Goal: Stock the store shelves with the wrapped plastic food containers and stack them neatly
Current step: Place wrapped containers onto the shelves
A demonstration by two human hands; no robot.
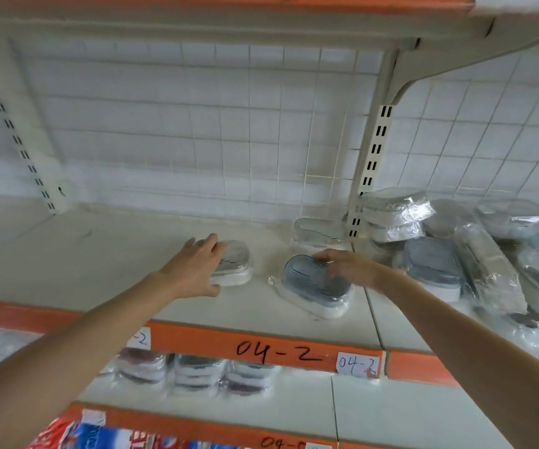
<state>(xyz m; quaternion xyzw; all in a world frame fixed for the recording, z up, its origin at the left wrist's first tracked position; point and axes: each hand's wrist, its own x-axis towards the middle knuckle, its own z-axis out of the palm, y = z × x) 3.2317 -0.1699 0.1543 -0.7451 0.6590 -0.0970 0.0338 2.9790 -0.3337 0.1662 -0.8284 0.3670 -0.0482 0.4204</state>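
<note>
Both hands (197, 267) (347, 267) on wrapped containers (313, 286)

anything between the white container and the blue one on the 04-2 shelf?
Nothing: head view shows bare shelf between the white container under the left hand and the blue container.

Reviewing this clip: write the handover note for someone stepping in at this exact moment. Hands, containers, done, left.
Left hand: flat on the white-lidded container, fingers straight.
Right hand: fingers curled on the blue-lidded container.
Both lie apart on the 04-2 shelf; a clear container sits behind.
Done: neat stacks on the lower shelf.
Left: stack these, then sort the loose wrapped pile on the right.
</note>
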